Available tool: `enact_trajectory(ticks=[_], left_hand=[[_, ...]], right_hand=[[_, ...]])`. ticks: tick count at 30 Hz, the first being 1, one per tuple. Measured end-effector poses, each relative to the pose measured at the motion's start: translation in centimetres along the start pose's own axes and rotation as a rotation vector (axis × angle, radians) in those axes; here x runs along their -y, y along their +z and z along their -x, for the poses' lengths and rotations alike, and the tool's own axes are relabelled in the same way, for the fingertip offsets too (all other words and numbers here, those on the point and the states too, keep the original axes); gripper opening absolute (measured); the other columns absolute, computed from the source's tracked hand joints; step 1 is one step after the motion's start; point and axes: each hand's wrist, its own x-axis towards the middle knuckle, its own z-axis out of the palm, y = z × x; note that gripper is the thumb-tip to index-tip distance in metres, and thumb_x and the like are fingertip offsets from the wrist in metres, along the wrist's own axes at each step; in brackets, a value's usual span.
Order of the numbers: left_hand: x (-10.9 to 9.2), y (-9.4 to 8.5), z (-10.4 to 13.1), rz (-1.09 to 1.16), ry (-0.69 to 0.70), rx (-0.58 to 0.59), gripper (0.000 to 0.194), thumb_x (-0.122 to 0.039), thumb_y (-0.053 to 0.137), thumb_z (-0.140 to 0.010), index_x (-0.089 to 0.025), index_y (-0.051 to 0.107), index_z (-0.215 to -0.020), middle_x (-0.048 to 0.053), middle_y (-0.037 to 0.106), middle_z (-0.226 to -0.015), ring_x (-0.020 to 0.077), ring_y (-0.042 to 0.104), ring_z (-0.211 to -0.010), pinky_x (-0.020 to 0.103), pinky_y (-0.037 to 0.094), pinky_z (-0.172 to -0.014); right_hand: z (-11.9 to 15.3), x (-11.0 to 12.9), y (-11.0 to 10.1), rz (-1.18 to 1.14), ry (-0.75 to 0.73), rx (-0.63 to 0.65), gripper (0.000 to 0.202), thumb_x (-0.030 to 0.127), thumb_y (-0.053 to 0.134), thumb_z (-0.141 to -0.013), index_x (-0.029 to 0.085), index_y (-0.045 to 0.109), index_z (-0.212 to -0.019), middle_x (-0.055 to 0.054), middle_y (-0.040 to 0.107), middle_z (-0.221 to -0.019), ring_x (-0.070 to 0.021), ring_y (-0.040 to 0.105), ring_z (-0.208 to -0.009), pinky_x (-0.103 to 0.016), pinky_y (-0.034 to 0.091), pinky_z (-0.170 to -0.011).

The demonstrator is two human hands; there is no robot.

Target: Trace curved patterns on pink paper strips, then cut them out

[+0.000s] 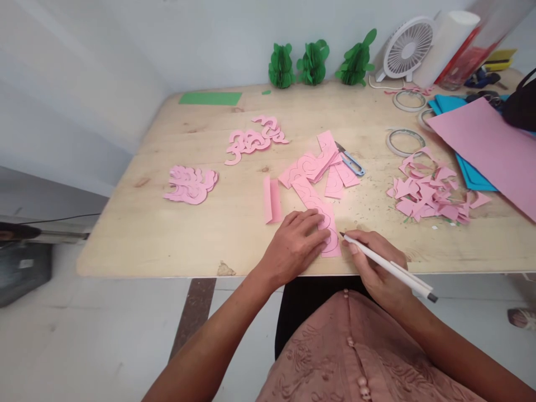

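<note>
My left hand (295, 243) lies flat with fingers stretched over a pink paper strip (309, 194), pressing it to the table. Curved pen lines run along the strip. In my right hand (379, 262) is a white pen (389, 265), its dark tip just beside the strip's right edge. More pink strips with drawn curves (307, 167) lie crosswise beyond my left hand. Blue-handled thread snips (352, 162) rest at their right end. A folded pink paper piece (272, 201) sits left of the strip.
Pink cut-out shapes lie in a near pile (190, 184) and a farther pile (253, 139). Pink scraps (431, 192) are heaped at right, near tape rolls (405, 142) and pink sheets (486, 145). Green paper figures (313, 62) and a white fan (408, 50) stand along the wall.
</note>
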Motion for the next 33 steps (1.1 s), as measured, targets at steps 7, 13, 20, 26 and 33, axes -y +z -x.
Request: enact_trajectory(ticks=[7,13,20,26,33], left_hand=[[-0.1,0.1,-0.1,0.023,-0.022,-0.02,0.018,-0.021,0.049,-0.092,-0.017,0.059,-0.106,0.01,0.063,-0.12,0.0249,0.052,-0.122,0.044,0.041,-0.101],[-0.2,0.1,0.0,0.036,-0.04,-0.016,0.013,-0.022,0.049,-0.092,-0.016,0.058,-0.1,0.011,0.063,-0.121,0.0246,0.052,-0.123,0.043,0.041,-0.101],[-0.2,0.1,0.0,0.019,-0.04,-0.016,0.012,-0.022,0.048,-0.092,-0.016,0.057,-0.098,0.011,0.062,-0.123,0.0251,0.052,-0.123,0.043,0.041,-0.102],[-0.3,0.1,0.0,0.014,-0.034,-0.023,0.012,-0.022,0.048,-0.092,-0.017,0.057,-0.096,0.011,0.063,-0.121,0.0246,0.052,-0.122,0.043,0.041,-0.101],[-0.3,0.0,-0.1,-0.012,-0.01,-0.021,0.012,-0.02,0.047,-0.092,-0.017,0.058,-0.095,0.009,0.064,-0.12,0.0234,0.052,-0.122,0.042,0.041,-0.102]], right_hand=[[0.1,-0.5,0.3,0.017,-0.157,0.077,0.03,0.013,0.05,-0.09,0.016,0.06,-0.117,-0.009,0.071,-0.089,-0.0209,0.064,-0.081,-0.037,0.053,-0.072],[0.2,-0.7,0.5,0.118,-0.256,0.082,0.031,0.011,0.051,-0.088,0.014,0.06,-0.118,-0.01,0.072,-0.09,-0.02,0.062,-0.077,-0.036,0.052,-0.068],[0.2,-0.7,0.6,0.153,-0.326,0.054,0.035,0.007,0.054,-0.086,0.013,0.059,-0.119,-0.009,0.07,-0.083,-0.0197,0.059,-0.072,-0.034,0.051,-0.065],[0.2,-0.6,0.6,0.183,-0.324,0.054,0.032,0.009,0.052,-0.086,0.013,0.061,-0.117,-0.008,0.07,-0.079,-0.0196,0.06,-0.07,-0.035,0.052,-0.066],[0.3,-1.1,0.8,0.209,-0.392,0.027,0.039,0.008,0.053,-0.085,0.015,0.057,-0.123,-0.009,0.072,-0.083,-0.0207,0.063,-0.07,-0.035,0.053,-0.065]])
